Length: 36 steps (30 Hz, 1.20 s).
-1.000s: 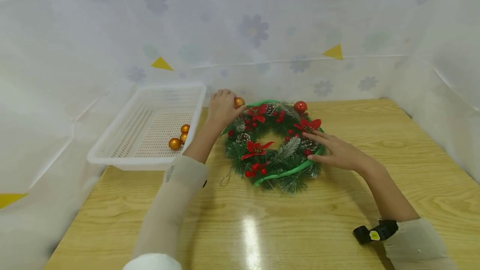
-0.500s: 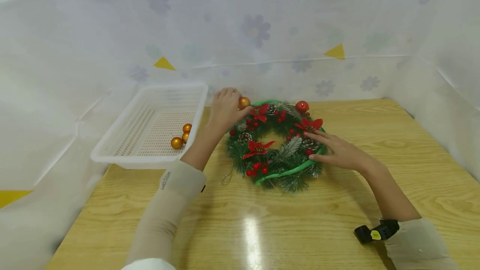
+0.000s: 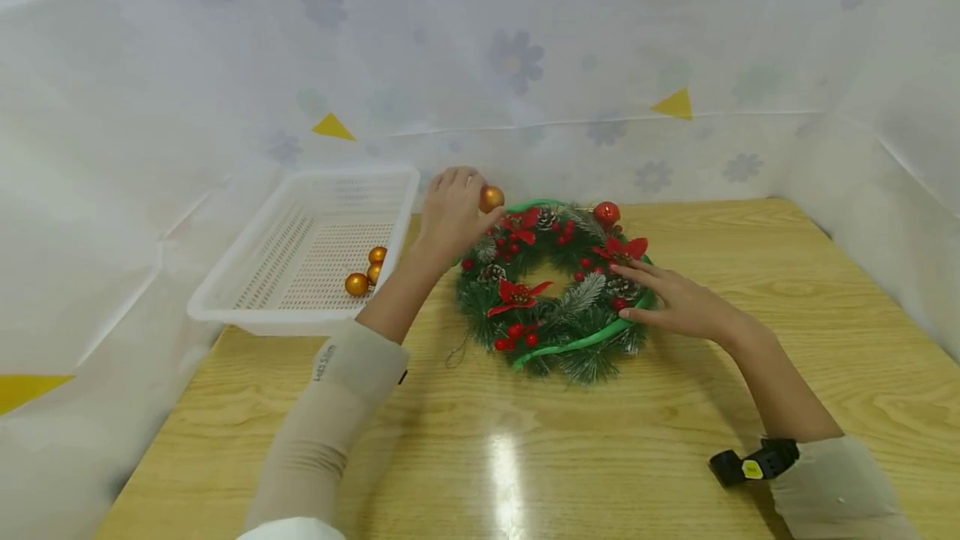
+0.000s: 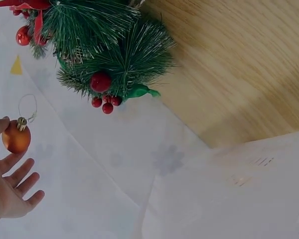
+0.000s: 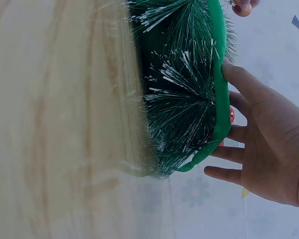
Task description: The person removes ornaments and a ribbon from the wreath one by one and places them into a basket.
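Observation:
A gold-orange Christmas bauble [image 3: 492, 198] is pinched between thumb and forefinger of my left hand [image 3: 452, 211], above the far left edge of a green Christmas wreath [image 3: 577, 348]. In the left wrist view the bauble [image 4: 16, 137] shows a thin wire loop at its cap, and the other fingers spread loosely. My right hand [image 3: 678, 302] rests on the wreath's right side, fingers fairly straight, beside a red poinsettia [image 3: 622, 250]. The right wrist view has its thumb at the green ribbon [image 5: 220, 79]. A red bauble [image 3: 607, 213] sits at the wreath's far right.
A white perforated plastic basket [image 3: 300, 323] stands to the left, with several gold-orange baubles [image 3: 357, 284] near its right wall. Pine cones and red berries [image 3: 517, 336] dot the wreath. Wooden tabletop [image 3: 570, 457] extends around it, with a white flowered sheet [image 3: 450, 40] behind.
My left hand has moved slightly right and up with the bauble, over the wreath's far left edge. The right hand stays on the wreath.

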{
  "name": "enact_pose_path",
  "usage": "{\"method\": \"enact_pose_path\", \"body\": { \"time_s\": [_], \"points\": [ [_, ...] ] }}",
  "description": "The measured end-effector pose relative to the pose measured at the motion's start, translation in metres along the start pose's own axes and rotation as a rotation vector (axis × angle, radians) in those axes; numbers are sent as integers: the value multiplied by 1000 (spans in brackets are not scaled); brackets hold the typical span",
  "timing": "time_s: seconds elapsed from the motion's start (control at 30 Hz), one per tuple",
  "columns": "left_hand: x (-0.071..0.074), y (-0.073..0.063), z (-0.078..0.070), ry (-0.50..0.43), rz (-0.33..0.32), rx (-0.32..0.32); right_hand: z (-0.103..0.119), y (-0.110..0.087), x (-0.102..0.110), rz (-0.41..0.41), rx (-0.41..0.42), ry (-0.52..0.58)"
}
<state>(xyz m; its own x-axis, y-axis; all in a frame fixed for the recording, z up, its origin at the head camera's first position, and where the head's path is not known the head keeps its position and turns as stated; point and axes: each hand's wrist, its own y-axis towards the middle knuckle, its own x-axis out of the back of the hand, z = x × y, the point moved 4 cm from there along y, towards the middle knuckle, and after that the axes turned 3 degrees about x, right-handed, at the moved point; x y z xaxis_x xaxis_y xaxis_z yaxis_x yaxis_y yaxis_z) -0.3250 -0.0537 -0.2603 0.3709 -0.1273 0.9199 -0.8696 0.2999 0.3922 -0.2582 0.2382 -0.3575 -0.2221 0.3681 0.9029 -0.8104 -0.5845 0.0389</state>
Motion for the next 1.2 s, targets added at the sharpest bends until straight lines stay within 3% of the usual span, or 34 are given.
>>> {"method": "enact_pose_path", "body": {
  "time_s": [0.13,0.37,0.73,1.0,1.2],
  "points": [
    [4,-1,4,26,25,3,-1,1,-1,3,0,2],
    [13,-8,23,16,-47,2,-1,2,-1,4,5,8],
    [29,-27,66,68,-134,42,-3,2,-2,2,6,2],
    [29,-41,102,62,-78,133,-6,-1,0,3,-5,2],
    [17,-52,130,33,-27,178,-8,-1,0,-5,2,2]
  ]
}}
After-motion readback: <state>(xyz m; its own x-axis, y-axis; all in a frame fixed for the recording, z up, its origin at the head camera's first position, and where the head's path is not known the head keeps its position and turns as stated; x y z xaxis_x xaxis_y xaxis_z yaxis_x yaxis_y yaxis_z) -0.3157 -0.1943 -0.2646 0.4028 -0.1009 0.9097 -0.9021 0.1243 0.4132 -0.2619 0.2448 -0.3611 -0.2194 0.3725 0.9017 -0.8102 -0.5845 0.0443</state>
